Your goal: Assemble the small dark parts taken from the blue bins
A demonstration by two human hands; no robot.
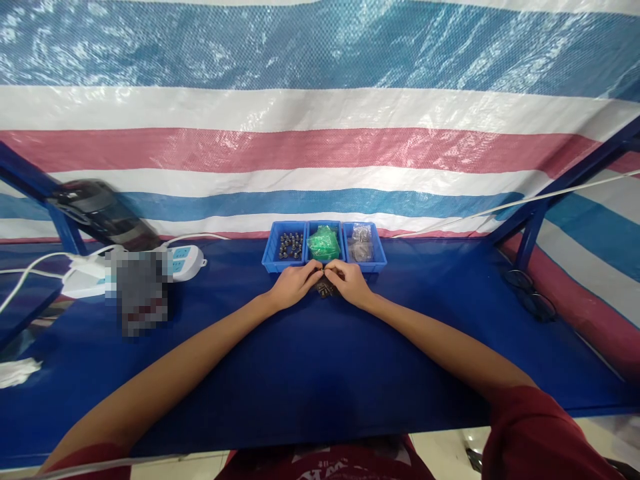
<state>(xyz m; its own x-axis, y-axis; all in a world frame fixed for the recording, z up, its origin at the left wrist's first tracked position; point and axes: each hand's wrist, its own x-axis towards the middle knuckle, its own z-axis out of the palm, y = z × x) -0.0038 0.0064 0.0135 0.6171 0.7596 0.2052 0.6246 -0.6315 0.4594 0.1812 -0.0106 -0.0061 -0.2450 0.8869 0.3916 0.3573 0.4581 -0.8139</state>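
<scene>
My left hand (295,285) and my right hand (349,283) meet fingertip to fingertip just in front of the middle blue bin. Both are closed in a pinch, and whatever sits between the fingers is too small to name. Below the fingertips lies a pile of small brownish metal parts (325,289) on the blue table. Behind my hands stand three blue bins side by side. Small dark metal pieces lie in the left bin (271,251), a green plastic bag (324,244) fills the middle one, and a clear bag of greyish parts (361,243) is in the right one.
On the left are a white power strip (189,263) with cables, a dark bottle (107,212) lying tilted, a blurred-out dark object (143,290) and a white tissue (19,372). Dark-framed glasses (533,295) lie at right. A striped sheet (320,150) hangs behind the table (320,373).
</scene>
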